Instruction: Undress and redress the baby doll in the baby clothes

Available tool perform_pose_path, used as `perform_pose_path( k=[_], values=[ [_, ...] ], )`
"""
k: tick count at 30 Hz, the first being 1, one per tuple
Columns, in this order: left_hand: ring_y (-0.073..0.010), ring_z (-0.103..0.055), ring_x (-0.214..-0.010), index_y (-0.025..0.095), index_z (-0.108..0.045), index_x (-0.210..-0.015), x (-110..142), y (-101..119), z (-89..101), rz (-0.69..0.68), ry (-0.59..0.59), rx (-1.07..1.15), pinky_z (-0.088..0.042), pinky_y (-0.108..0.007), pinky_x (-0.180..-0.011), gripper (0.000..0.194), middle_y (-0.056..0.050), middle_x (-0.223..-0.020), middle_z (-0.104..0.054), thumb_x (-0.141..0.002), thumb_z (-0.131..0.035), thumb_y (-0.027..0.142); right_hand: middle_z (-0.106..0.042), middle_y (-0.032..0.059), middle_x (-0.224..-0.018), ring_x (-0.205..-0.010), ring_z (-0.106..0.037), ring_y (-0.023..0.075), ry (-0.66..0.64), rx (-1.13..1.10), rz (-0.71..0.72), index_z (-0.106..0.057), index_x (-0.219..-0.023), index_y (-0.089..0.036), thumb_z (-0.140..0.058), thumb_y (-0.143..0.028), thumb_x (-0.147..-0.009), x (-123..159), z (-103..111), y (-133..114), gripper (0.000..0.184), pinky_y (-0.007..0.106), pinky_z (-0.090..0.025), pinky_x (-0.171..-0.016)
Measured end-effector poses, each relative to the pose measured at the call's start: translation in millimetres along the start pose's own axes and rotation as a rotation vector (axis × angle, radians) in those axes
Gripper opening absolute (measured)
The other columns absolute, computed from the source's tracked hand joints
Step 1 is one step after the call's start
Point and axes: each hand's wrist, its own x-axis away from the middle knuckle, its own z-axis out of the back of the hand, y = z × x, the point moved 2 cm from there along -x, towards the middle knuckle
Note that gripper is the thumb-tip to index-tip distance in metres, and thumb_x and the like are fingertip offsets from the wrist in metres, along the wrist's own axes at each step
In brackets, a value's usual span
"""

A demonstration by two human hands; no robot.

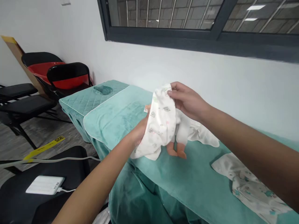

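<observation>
A doll lies on the green bed cover, its bare feet (177,150) and white-clad legs (182,130) showing below the cloth. Over its upper part hangs a white baby garment (161,124) with small animal and leaf prints. My right hand (183,98) pinches the garment's upper edge between thumb and fingers, raising it above the doll. My left hand (140,130) reaches up against the garment's left side; the cloth hides its fingers. The doll's head and chest are hidden behind the garment and my hands.
White cloth (202,133) lies right of the doll, and a printed white garment (252,189) lies nearer my right arm. The green bed (105,115) meets the wall under a window. A white power bank (45,184) with a cable rests on a black chair (72,161) at left.
</observation>
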Motion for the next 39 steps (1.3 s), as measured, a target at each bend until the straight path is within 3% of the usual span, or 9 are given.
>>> perform_pose_path(
  k=[3, 6, 9, 17, 22, 29, 32, 34, 39],
  values=[
    [-0.0264, -0.069, -0.091, 0.017, -0.072, -0.098, 11.8, -25.1, 13.2, 0.171, -0.136, 0.118, -0.056, -0.037, -0.079, 0.042, -0.01, -0.1, -0.075, -0.074, -0.075, 0.051, -0.064, 0.0003, -0.081, -0.073, -0.06, 0.0177, -0.003, 0.067, -0.163, -0.059, -0.089, -0.024, -0.075, -0.038, -0.076, -2.9, 8.1, 27.6, 0.025, 0.031, -0.048, -0.066],
    [-0.0222, -0.069, -0.081, 0.016, -0.073, -0.096, 8.6, -36.2, 36.8, 0.154, 0.144, 0.146, -0.054, -0.032, -0.074, 0.041, -0.007, -0.092, -0.076, -0.068, -0.081, 0.043, -0.066, 0.0011, -0.082, -0.074, -0.061, 0.0186, 0.044, 0.194, -0.291, -0.063, -0.09, -0.024, -0.078, -0.036, -0.072, -1.2, 25.4, 51.4, 0.026, 0.03, -0.047, -0.066],
    [-0.0192, -0.068, -0.075, 0.015, -0.071, -0.097, 0.5, -28.7, 51.4, 0.053, 0.346, 0.187, -0.053, -0.029, -0.07, 0.038, -0.005, -0.088, -0.076, -0.068, -0.08, 0.037, -0.065, 0.0016, -0.081, -0.072, -0.057, 0.0169, 0.045, 0.244, -0.395, -0.064, -0.084, -0.022, -0.077, -0.04, -0.071, 6.5, 39.8, 65.3, 0.025, 0.029, -0.044, -0.063],
    [-0.0172, -0.067, -0.08, 0.02, -0.067, -0.096, -10.5, 5.4, 35.6, -0.145, 0.312, 0.223, -0.052, -0.027, -0.074, 0.026, -0.002, -0.089, -0.071, -0.078, -0.071, 0.037, -0.065, 0.0005, -0.082, -0.073, -0.054, 0.0162, -0.255, 0.36, -0.427, -0.066, -0.087, -0.022, -0.067, -0.052, -0.08, 36.3, 30.1, 64.2, 0.03, 0.029, -0.04, -0.066],
    [-0.0207, -0.068, -0.094, 0.02, -0.061, -0.11, -35.5, -6.4, 26.2, -0.152, 0.342, 0.366, -0.053, -0.035, -0.09, 0.036, -0.005, -0.1, -0.071, -0.082, -0.064, 0.041, -0.066, 0.001, -0.088, -0.082, -0.059, 0.0182, 0.026, 0.439, -0.245, -0.058, -0.09, -0.023, -0.059, -0.049, -0.085, 29.3, 37.5, 81.2, 0.027, 0.032, -0.044, -0.077],
    [-0.0305, -0.054, -0.128, 0.014, -0.054, -0.12, -52.4, -69.0, 22.9, 0.037, 0.583, -0.193, -0.042, -0.046, -0.108, 0.048, -0.018, -0.13, -0.06, -0.072, -0.06, 0.015, -0.057, 0.0152, -0.136, -0.13, -0.049, 0.0308, 0.185, 0.97, -0.148, -0.055, -0.124, -0.02, -0.054, -0.036, -0.086, 15.8, 82.1, 147.7, 0.042, 0.047, -0.037, -0.109],
    [-0.0264, -0.028, -0.148, 0.014, -0.051, -0.129, -50.9, -73.3, 4.8, -0.179, 0.481, -0.489, -0.02, -0.043, -0.122, 0.055, -0.017, -0.15, -0.044, -0.075, -0.055, 0.012, -0.041, 0.0192, -0.152, -0.143, -0.033, 0.0344, 0.222, 1.135, -0.121, -0.045, -0.138, -0.014, -0.047, -0.045, -0.09, 10.5, 105.3, 173.2, 0.058, 0.049, -0.027, -0.117],
    [-0.0262, -0.036, -0.143, 0.013, -0.05, -0.131, -57.0, -73.4, -11.8, -0.208, 0.282, -0.607, -0.024, -0.043, -0.121, 0.05, -0.017, -0.147, -0.048, -0.082, -0.051, 0.019, -0.037, 0.0202, -0.155, -0.145, -0.028, 0.0354, 0.249, 1.172, -0.141, -0.041, -0.142, -0.011, -0.042, -0.052, -0.092, 2.7, 118.8, 184.6, 0.065, 0.049, -0.025, -0.118],
    [-0.0323, -0.06, -0.117, 0.013, -0.06, -0.116, -100.2, -82.8, -31.7, 0.109, 0.062, -0.547, -0.043, -0.045, -0.103, 0.041, -0.018, -0.122, -0.066, -0.087, -0.051, 0.041, -0.057, 0.0229, -0.133, -0.127, -0.05, 0.0368, 0.338, 1.102, -0.279, -0.05, -0.13, -0.013, -0.023, -0.067, -0.093, -31.1, 146.8, 198.2, 0.071, 0.046, -0.039, -0.106]
  ],
)
